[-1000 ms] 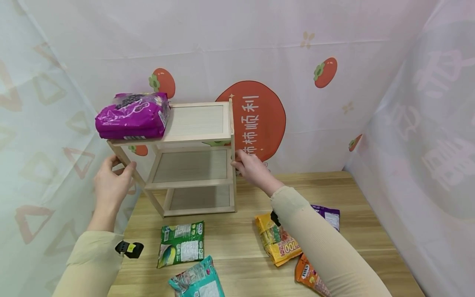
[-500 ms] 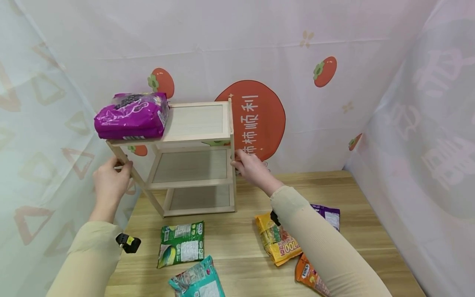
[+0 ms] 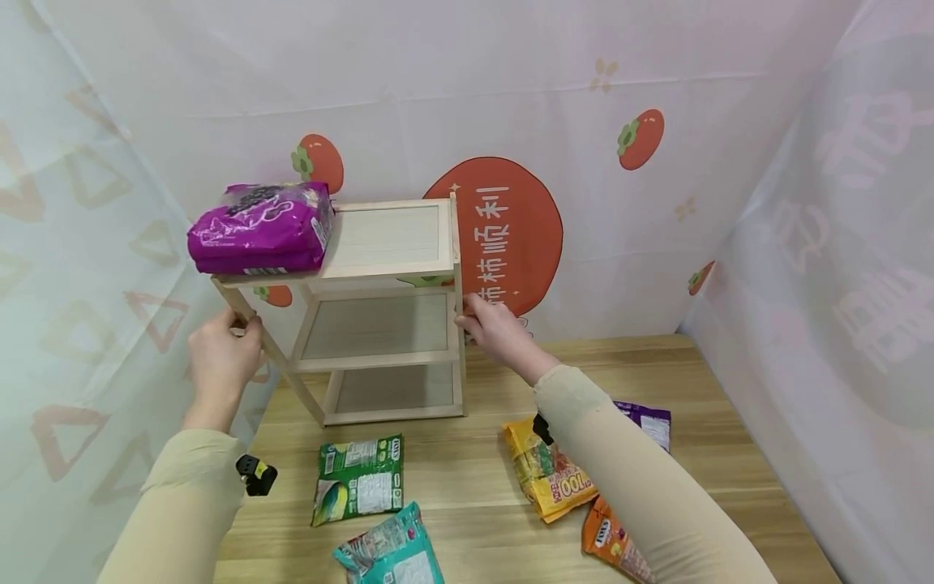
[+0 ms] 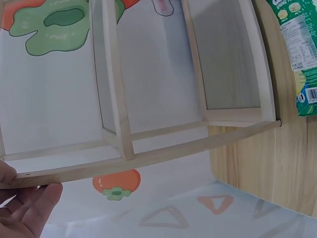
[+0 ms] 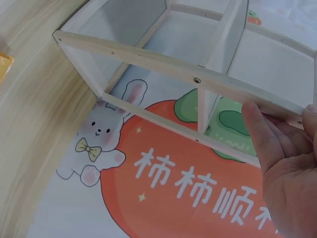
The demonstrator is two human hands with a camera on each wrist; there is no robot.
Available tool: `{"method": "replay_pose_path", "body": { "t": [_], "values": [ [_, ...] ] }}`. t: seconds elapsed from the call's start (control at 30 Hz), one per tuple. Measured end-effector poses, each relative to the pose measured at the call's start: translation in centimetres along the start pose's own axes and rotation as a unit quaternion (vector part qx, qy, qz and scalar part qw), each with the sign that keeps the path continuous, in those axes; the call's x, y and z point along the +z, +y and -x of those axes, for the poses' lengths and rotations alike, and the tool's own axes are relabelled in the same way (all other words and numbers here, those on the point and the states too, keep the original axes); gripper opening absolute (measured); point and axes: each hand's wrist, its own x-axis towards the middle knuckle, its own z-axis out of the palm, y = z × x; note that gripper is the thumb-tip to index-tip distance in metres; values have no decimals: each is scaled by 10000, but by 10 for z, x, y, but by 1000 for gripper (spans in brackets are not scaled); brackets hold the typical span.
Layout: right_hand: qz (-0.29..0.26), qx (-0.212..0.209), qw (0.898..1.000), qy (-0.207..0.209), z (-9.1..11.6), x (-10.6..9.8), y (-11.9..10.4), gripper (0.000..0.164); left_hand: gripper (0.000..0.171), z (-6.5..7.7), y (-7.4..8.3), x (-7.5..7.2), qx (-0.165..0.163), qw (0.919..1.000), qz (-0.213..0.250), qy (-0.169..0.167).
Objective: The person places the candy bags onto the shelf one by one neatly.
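A three-tier wooden shelf stands at the back left of the table. On its top tier, at the left end, lies a shiny purple snack bag. My left hand grips the left front post, and the left wrist view shows thumb and fingers on either side of it. Opposite, my right hand holds the right post at middle-tier height. The right wrist view has its fingers against the post and the thumb over the edge. Some fingers are hidden behind the posts.
In front of the shelf lie a green snack bag and a teal one. To the right are a yellow bag, an orange bag and a purple bag, partly behind the right sleeve. A printed cloth hangs behind.
My left hand has closed in on the left post, its thumb now against the wood. The right hand and the shelf stay put.
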Motion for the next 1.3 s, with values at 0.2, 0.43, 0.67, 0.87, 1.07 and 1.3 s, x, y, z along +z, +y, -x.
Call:
{"method": "replay_pose_path", "body": {
  "t": [0.2, 0.43, 0.67, 0.87, 1.07, 1.3],
  "values": [
    [36, -118, 9999, 35, 1, 0, 4, 34, 30, -1, -2, 1, 56, 9999, -139, -13],
    [-143, 110, 9989, -429, 11, -3, 34, 32, 29, -2, -1, 0, 138, 9996, -241, -64],
    [92, 437, 9938, -1017, 30, -9, 79, 36, 30, -3, -2, 0, 81, 9996, -240, -119],
    [474, 859, 9868, -1288, 49, -7, 107, 35, 31, -4, -3, 0, 89, 9996, -201, -175],
    [903, 1109, 9758, -1655, 65, -1, 128, 34, 31, -4, -3, 0, 85, 9996, -223, -146],
    [1072, 1598, 9620, -1935, 82, 6, 143, 35, 31, -3, -3, 1, 134, 9996, -251, -53]
  ]
}}
